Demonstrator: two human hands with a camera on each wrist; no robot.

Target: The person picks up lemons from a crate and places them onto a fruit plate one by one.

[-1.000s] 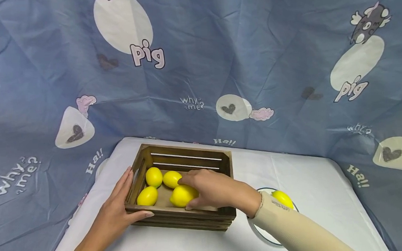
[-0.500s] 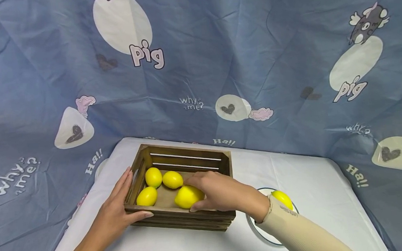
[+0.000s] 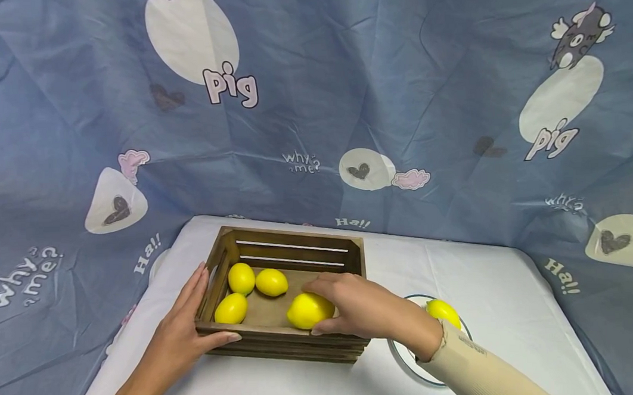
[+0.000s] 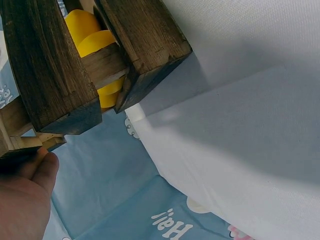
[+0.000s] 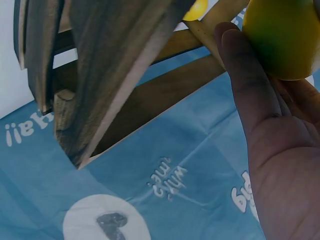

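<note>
Right hand (image 3: pixel 370 308): fingers curled round a lemon (image 3: pixel 310 310), low centre of frame, within the crate's (image 3: pixel 286 337) outline; height above its base unclear. Over the last second, lemon shifted rightward, away from three others (image 3: pixel 271 282). Judged mid-handling, not yet released. Left hand (image 3: pixel 181 333): fingers straight along crate's left end, thumb on front rim. Plate (image 3: pixel 408 360), lower right, bears another lemon (image 3: pixel 444 314).

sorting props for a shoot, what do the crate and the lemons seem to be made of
Crate: wood, dark brown and mostly matte; grain streaks show in the left wrist view. Lemons: smooth, evenly bright yellow with a soft sheen, so possibly plastic or foam, though real fruit can't be ruled out.
</note>
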